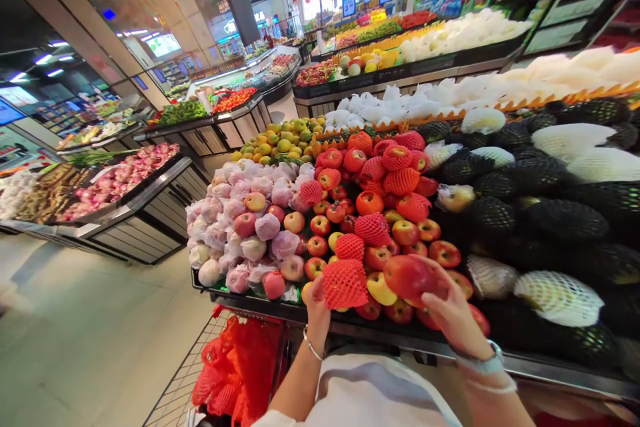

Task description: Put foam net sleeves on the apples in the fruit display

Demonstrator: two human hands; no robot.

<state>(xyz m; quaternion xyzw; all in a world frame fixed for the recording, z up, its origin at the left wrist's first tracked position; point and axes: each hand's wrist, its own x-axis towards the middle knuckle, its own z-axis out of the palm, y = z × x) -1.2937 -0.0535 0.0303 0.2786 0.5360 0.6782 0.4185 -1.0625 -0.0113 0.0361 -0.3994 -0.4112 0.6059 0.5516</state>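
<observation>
My left hand (317,303) pinches the edge of a red foam net sleeve (345,283). Whether fruit is inside that sleeve, I cannot tell. In my right hand (453,313) is a bare red apple (410,278), slightly blurred, with the fingers curled around its right side. Both hands are over the front of the fruit display, close together, the apple just right of the sleeve. Loose red-and-yellow apples (445,253) lie beneath and behind them. More fruit in red foam nets (373,229) is heaped further back.
Pale bagged fruit (260,247) is piled to the left, dark netted fruit (545,220) to the right. A wire cart (173,380) holding red nets (240,367) stands at the lower left. The display's metal front edge (540,368) runs before me. Onions (130,177) fill another stand.
</observation>
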